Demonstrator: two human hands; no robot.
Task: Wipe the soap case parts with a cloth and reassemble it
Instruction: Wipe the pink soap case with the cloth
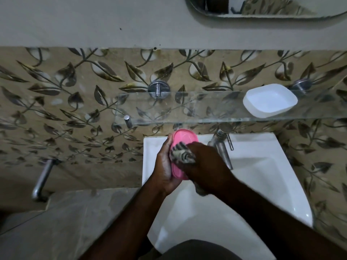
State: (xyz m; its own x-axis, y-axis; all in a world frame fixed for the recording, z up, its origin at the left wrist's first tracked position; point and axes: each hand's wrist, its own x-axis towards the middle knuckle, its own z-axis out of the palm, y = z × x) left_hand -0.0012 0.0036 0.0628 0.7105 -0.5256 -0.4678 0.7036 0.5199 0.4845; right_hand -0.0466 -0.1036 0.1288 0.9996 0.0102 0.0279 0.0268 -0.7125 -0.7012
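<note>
My left hand [165,166] grips a pink soap case part [183,138] from its left side, held over the white sink [262,184]. My right hand [204,164] presses a striped grey cloth [183,155] against the pink part's inner face. More of the cloth hangs below my right palm. The white soap case part [269,100] lies open side up on the glass shelf [169,109], at its right end, apart from both hands.
A chrome tap [222,147] stands at the back of the sink, just right of my hands. The glass shelf juts out above them on metal wall mounts [158,89]. A metal pipe [42,179] sticks out at lower left. A mirror [262,8] hangs above.
</note>
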